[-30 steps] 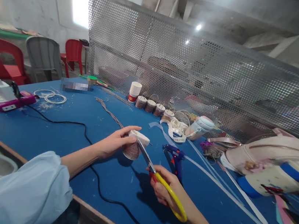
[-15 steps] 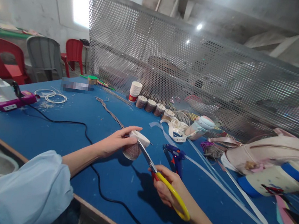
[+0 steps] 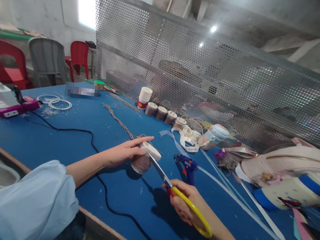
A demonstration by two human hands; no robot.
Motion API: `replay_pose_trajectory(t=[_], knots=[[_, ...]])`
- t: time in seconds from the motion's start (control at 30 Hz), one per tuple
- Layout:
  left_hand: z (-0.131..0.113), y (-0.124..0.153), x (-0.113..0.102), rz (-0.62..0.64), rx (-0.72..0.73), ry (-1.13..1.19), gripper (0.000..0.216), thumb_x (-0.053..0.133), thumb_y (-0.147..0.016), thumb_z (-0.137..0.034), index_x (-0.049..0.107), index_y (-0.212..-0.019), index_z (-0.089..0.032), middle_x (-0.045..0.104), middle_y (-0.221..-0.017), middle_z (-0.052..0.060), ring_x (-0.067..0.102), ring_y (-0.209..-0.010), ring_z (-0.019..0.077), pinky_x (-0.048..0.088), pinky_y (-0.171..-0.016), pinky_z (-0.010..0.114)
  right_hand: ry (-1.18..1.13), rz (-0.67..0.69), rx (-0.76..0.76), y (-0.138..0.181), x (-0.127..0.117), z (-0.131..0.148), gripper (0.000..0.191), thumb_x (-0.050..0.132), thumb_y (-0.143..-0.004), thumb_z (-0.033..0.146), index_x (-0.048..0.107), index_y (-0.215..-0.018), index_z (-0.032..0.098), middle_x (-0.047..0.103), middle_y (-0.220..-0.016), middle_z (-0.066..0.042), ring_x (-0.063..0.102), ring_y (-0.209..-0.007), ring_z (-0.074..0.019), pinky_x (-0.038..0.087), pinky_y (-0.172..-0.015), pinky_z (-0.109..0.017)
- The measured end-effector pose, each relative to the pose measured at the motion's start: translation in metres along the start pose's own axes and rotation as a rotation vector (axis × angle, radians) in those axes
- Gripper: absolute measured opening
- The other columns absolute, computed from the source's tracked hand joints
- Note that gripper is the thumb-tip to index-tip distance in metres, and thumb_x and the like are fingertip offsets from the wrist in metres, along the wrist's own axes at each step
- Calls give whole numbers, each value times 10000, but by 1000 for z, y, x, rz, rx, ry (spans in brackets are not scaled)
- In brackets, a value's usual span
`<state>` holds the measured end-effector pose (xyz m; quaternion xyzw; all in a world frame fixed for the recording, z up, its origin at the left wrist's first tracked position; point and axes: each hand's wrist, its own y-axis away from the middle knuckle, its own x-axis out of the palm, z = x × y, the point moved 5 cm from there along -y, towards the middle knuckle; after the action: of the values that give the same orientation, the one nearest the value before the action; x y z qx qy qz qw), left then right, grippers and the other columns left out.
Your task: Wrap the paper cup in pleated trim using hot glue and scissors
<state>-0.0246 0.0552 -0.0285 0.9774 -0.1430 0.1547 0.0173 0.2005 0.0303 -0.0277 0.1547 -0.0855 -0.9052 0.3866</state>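
Note:
My left hand [image 3: 124, 152] is closed around a small paper cup [image 3: 141, 164] wound with brown cord, its white rim tilted up and to the right. The forefinger stretches over the white rim. In my right hand [image 3: 185, 203] is a pair of scissors [image 3: 191, 206] with yellow and red handles. Their blades look closed, with the tips touching or very near the cup just below the rim. A twisted bundle of brown cord [image 3: 118, 120] lies on the table behind the left hand. Right of the cup stands a blue glue gun [image 3: 187, 165].
Several cord-wrapped cups [image 3: 161, 113] and a stack of paper cups [image 3: 144, 97] line the back by a perforated metal screen [image 3: 228, 74]. White ribbon [image 3: 189, 138], a bottle [image 3: 214, 137] and a pale bag [image 3: 287, 165] lie right. A black cable [image 3: 117, 213] crosses the front; a purple power strip [image 3: 16, 105] sits left.
The scissors and my right hand have shifted slightly right and down, the tips drawing back a little from the left thumb. My left hand still holds the cup.

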Motion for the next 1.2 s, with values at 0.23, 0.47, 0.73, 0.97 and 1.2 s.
replay_pose_trajectory(t=[0.23,0.47,0.73,0.97,1.2], knots=[[-1,0,-3,-23,55,-189,606,653,-783,-297,501,-1368,-247,616,-1181,64,510,-903,164,370,-791,264,11,67,8,0,-3,-5,491,627,-812,567,504,-1104,193,393,-693,64,290,-451,-20,275,-375,-152],[4,-2,-5,29,54,-218,598,623,-818,-312,461,-1393,-287,555,-1286,42,500,-944,159,367,-803,251,-63,120,65,-2,-7,-4,515,633,-795,591,503,-1108,203,368,-681,70,252,-468,-21,239,-386,-141],[-1,0,-2,53,37,-254,591,616,-816,-278,465,-1387,-303,597,-1123,28,482,-847,139,362,-774,263,-62,148,109,2,-6,2,556,625,-768,641,510,-1070,189,382,-630,79,243,-426,-13,218,-352,-128],[0,2,0,82,17,-272,639,586,-799,-229,425,-1415,-275,587,-980,26,453,-778,136,354,-698,257,13,159,116,8,-9,4,549,604,-792,631,523,-1088,176,381,-632,75,245,-422,-12,224,-334,-121],[-4,5,3,106,15,-324,653,573,-793,-199,415,-1420,-289,572,-1025,21,473,-867,148,369,-777,267,22,164,123,10,-10,4,550,636,-781,608,505,-1105,183,395,-717,50,300,-484,-25,254,-377,-134]])
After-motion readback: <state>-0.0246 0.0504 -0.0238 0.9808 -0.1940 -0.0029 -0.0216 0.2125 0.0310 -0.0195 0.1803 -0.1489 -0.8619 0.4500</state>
